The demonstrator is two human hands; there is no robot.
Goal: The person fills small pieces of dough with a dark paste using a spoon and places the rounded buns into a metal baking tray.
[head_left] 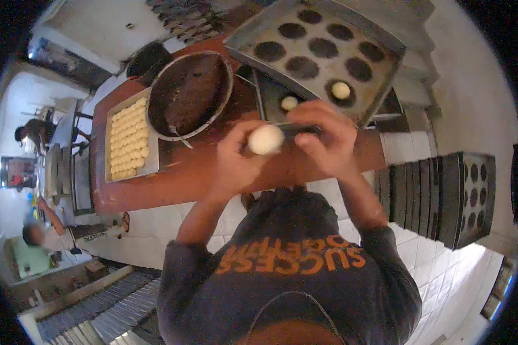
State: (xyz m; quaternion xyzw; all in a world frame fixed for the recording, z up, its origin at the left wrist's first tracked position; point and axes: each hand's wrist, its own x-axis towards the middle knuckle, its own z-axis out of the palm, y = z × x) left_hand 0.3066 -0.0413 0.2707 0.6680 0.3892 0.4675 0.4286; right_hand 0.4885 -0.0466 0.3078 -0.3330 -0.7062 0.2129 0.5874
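Observation:
A pale round dough ball (265, 140) sits in my left hand (239, 155), whose fingers are curled around it. My right hand (328, 138) is close beside it, thumb and bent fingers apart, with nothing plainly seen between them. Just beyond my hands lies a metal baking tray (351, 47) with round dark cups, and one dough ball (341, 90) rests in its nearest cup. Under it another tray (269, 92) shows partly, with a dough ball (289, 103) in a cup.
On the red-brown table (201, 172), a tray of dough balls (129, 138) stands left of a wide basin (190, 95) of dark brown mass with a spoon (181, 138). Several cup trays (443, 198) stand on edge at right. Two other people are at far left.

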